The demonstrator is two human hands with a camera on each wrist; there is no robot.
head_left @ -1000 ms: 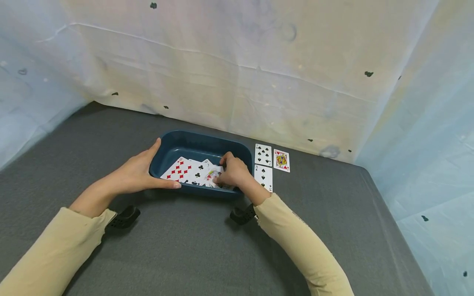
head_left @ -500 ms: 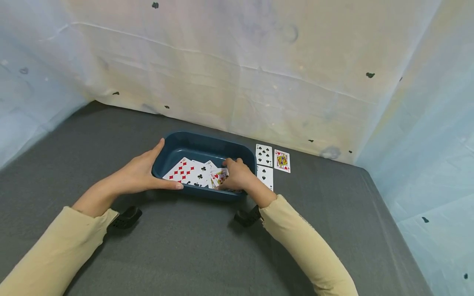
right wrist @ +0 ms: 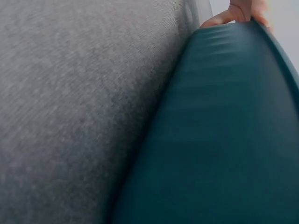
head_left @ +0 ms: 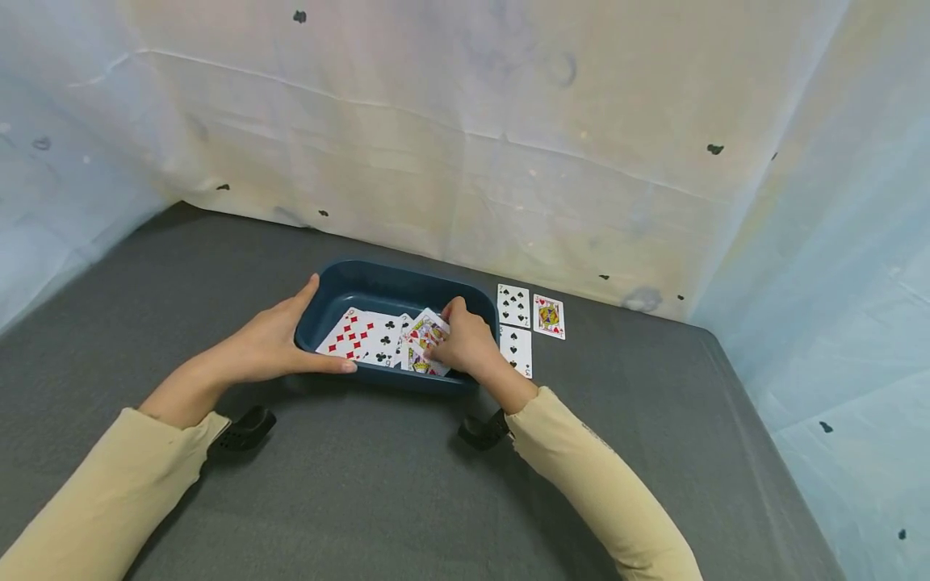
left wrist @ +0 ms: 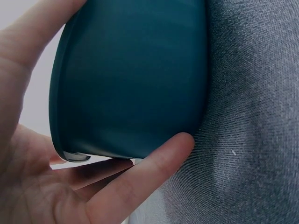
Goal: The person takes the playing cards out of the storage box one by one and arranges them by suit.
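Observation:
A dark blue plastic bin (head_left: 403,379) stands on the grey cloth, several face-up playing cards (head_left: 356,335) lying overlapped inside. My left hand (head_left: 263,343) grips its left end, thumb along the near wall and fingers around the far side. In the left wrist view, fingers (left wrist: 140,182) press the bin's outer wall (left wrist: 135,79). Reaching into the bin's right end, my right hand (head_left: 468,343) pinches a face card (head_left: 427,329), raised at a tilt over another face card (head_left: 423,361). The right wrist view shows only the bin's outside (right wrist: 219,121) and part of my left hand (right wrist: 238,11).
Right of the bin lie a seven of spades (head_left: 513,305), a red jack (head_left: 548,315) and a three of spades (head_left: 517,351), partly behind my right wrist. A pale patterned sheet (head_left: 465,161) hangs behind the grey cloth surface (head_left: 363,500).
My right hand has been shifting the cards at the bin's right end; a face card now shows tilted up at its fingers. My left hand keeps its grip on the bin.

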